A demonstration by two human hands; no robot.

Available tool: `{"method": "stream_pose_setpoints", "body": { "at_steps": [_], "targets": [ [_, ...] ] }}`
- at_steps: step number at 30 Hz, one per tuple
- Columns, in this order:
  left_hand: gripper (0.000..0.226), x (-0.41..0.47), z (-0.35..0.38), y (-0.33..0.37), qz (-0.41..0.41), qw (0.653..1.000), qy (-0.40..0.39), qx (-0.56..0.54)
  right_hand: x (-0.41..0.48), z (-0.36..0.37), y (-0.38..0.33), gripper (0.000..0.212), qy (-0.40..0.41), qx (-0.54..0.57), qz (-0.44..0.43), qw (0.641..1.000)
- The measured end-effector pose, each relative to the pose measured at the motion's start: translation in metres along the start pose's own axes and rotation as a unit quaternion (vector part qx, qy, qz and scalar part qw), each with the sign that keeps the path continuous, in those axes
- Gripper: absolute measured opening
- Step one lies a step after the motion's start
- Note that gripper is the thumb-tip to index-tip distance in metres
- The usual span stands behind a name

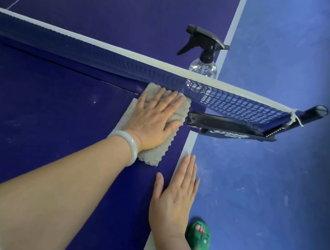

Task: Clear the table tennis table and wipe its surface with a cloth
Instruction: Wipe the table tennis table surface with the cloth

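Note:
A beige fluffy cloth [181, 108] lies on the dark blue table tennis table [29, 119], close to the net and near the table's right edge. My left hand [156, 121], with a pale bangle on the wrist, presses flat on the cloth with straight fingers. My right hand [176, 194] rests flat with straight fingers on the white edge line of the table, nearer to me. It holds nothing.
The net [239, 106] crosses the table, clamped by a black bracket [225, 125] with a post [312, 115] past the edge. A clear spray bottle [203, 65] with a black trigger stands beyond the net by the edge. A foot in a green sandal [199, 239] stands on the blue floor.

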State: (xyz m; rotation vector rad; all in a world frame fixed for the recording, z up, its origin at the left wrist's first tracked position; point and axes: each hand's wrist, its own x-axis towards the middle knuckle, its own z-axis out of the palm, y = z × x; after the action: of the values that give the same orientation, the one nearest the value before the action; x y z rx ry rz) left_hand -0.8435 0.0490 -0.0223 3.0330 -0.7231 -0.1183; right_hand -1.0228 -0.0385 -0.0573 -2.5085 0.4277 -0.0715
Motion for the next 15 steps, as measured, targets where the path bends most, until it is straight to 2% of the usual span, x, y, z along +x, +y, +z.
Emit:
{"method": "stream_pose_setpoints", "body": {
  "at_steps": [7,11,15],
  "targets": [
    [0.061,-0.034,-0.001,-0.007,0.095,0.995,0.001,0.007,-0.001,-0.003,-0.003,0.074,-0.023,0.015,0.009,1.0],
    [0.058,-0.062,0.002,-0.015,0.071,0.997,0.029,-0.007,-0.001,-0.004,-0.004,0.074,-0.031,0.026,0.011,0.999],
    [0.054,-0.035,-0.002,-0.003,0.042,0.996,0.068,-0.049,-0.001,-0.006,-0.006,0.075,-0.031,0.03,0.014,0.999]
  ]
}}
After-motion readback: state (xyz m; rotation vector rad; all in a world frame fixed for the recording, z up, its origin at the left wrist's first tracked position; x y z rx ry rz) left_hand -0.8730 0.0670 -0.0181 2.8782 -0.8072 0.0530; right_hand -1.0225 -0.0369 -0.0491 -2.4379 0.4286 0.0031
